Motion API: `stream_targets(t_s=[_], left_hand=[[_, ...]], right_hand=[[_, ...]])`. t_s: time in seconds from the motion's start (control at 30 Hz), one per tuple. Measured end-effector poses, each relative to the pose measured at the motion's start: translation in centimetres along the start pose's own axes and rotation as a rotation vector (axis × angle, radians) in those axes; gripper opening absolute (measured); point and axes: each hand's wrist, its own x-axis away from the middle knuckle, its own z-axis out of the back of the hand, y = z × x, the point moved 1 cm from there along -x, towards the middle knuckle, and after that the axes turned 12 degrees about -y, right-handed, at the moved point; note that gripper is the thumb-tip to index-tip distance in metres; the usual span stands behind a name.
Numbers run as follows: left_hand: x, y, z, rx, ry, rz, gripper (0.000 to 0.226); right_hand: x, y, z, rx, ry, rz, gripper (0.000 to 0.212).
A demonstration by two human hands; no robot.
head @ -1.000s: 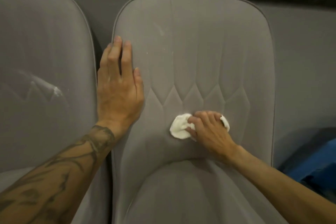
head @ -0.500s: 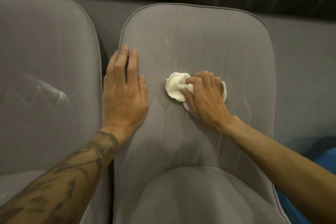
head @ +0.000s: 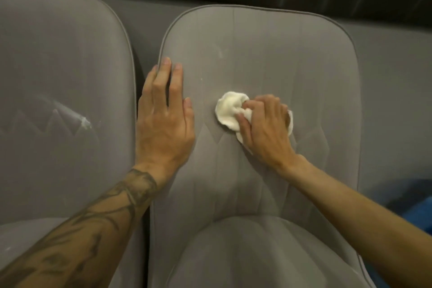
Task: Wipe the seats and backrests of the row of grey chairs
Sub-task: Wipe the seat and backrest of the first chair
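Stroke climbed: right grip (head: 264, 128), curled round cloth (head: 230, 110), now mid backrest (head: 268, 54); left grip (head: 163, 124) spread flat, unmoved. Top, seat (head: 257, 252) likely remain.

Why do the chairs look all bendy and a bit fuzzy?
Head view: the wide-angle lens bows the backrest edges; dim, soft light makes its fabric grainy; the right hand and white cloth look slightly blurred, the left hand sharper.
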Motion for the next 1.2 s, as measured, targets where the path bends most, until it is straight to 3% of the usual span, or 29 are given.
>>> stream_targets(t_s=[0.13,0.23,0.3,0.43,0.5,0.57,0.67,0.73,0.87,0.93,1.03,1.1,1.2], left_hand=[[0.1,-0.1,-0.1,-0.004,0.002,-0.005,0.056],[0.0,-0.1,-0.2,-0.009,0.010,-0.006,0.055],[0.0,-0.1,-0.1,-0.004,0.013,-0.006,0.055],[0.0,-0.1,0.0,0.005,0.006,0.000,0.056],[0.1,0.0,0.0,0.006,0.011,-0.004,0.056],[0.0,-0.1,0.0,0.004,0.021,-0.012,0.055],[0.0,0.0,0.0,0.007,0.030,-0.005,0.055],[0.0,0.0,0.0,0.011,0.030,-0.005,0.055],[0.0,-0.1,0.0,0.013,0.031,-0.014,0.054],[-0.1,-0.1,-0.1,0.005,0.030,-0.006,0.054],[-0.1,-0.3,-0.2,0.000,0.030,-0.008,0.055],[0.0,-0.3,-0.2,0.004,0.025,-0.013,0.055],[0.0,-0.3,-0.2,0.013,0.008,-0.001,0.056]], right_hand=[[-7.3,2.0,1.1,0.021,0.212,-0.195,0.033],[-5.8,1.4,-0.5,-0.015,0.255,-0.221,0.037],[0.8,0.0,-3.1,-0.017,0.122,-0.101,0.035],[12.0,-0.6,-6.3,0.008,-0.228,0.394,0.021],[11.3,0.2,-6.1,0.058,-0.226,0.512,0.021],[7.9,0.8,-5.3,0.045,-0.077,0.379,0.021],[3.4,1.1,-4.2,-0.042,0.126,-0.033,0.025],[4.8,0.2,-5.0,-0.076,0.137,-0.064,0.025],[14.3,-0.4,-7.3,0.019,-0.236,0.498,0.014],[15.0,0.4,-7.1,0.087,-0.317,0.641,0.008],[9.2,0.5,-5.4,0.056,-0.198,0.410,0.017],[2.7,0.2,-3.3,0.022,0.055,0.096,0.026],[-5.8,-0.5,-0.2,-0.110,0.291,-0.318,0.034]])
